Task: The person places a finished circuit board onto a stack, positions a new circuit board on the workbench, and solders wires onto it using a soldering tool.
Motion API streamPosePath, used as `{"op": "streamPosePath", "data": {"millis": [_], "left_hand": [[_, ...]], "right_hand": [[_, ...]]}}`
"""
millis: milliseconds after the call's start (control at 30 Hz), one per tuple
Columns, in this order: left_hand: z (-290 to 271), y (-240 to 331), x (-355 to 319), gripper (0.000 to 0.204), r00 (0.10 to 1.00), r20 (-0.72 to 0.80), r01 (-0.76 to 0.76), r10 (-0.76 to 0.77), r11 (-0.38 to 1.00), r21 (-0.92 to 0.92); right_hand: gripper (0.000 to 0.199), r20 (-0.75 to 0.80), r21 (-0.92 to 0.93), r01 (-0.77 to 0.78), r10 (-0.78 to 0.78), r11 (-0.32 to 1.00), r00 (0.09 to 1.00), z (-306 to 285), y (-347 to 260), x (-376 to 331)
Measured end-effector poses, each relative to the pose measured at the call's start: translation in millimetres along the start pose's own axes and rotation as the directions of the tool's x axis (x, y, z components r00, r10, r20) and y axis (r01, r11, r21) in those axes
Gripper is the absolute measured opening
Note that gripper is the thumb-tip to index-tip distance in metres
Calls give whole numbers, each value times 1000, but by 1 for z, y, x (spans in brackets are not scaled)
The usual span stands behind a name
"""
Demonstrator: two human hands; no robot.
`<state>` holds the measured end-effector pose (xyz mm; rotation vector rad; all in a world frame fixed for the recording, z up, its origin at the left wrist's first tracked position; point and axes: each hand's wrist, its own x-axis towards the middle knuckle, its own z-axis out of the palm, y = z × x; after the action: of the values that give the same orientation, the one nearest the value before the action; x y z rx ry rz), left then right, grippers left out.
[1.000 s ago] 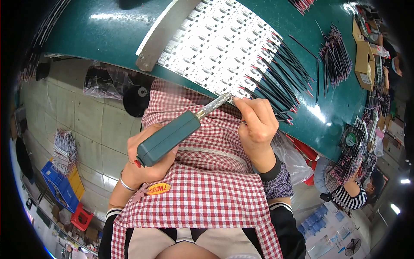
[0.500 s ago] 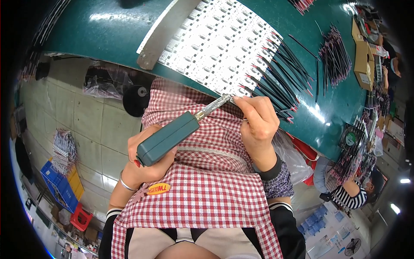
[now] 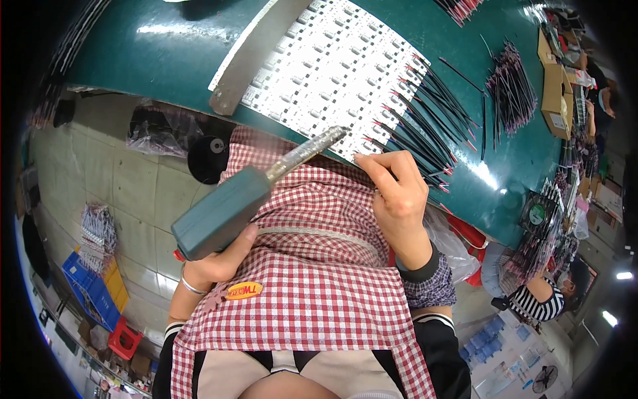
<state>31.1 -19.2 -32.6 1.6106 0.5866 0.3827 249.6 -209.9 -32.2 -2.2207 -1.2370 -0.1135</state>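
My left hand (image 3: pixel 222 263) is wrapped round the green handle of a soldering iron (image 3: pixel 222 213). Its metal shaft slants up to the right, and the tip is over the near part of a white circuit board sheet (image 3: pixel 325 73). My right hand (image 3: pixel 402 199) has thumb and forefinger pinched at the sheet's near corner; whatever lies between them is too small to make out. Black and red wires (image 3: pixel 425 133) fan out from the sheet's right edge, close to my right fingers. A grey metal bar (image 3: pixel 256 56) rests across the sheet's left side.
The green table (image 3: pixel 179 60) carries a bundle of dark wires (image 3: pixel 512 86) at the right, beside a cardboard box (image 3: pixel 557 100). More wire bundles hang or lie along the far right, near a person in a striped top (image 3: pixel 539 299). A blue crate (image 3: pixel 90 286) stands on the floor at left.
The soldering iron's tip has moved away from my right fingertips, up and slightly left over the sheet. Its handle has swung left and nearer me. My right hand has barely shifted.
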Motion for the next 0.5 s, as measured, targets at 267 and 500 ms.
{"op": "streamPosePath", "data": {"millis": [267, 500], "left_hand": [[5, 9, 29, 22, 920, 299, -335, 252, 903, 269], [8, 5, 26, 22, 942, 281, -256, 184, 935, 246]], "right_hand": [[33, -34, 22, 26, -25, 999, 999, 6, 4, -3], [32, -37, -11, 41, -41, 999, 998, 10, 4, -3]]}}
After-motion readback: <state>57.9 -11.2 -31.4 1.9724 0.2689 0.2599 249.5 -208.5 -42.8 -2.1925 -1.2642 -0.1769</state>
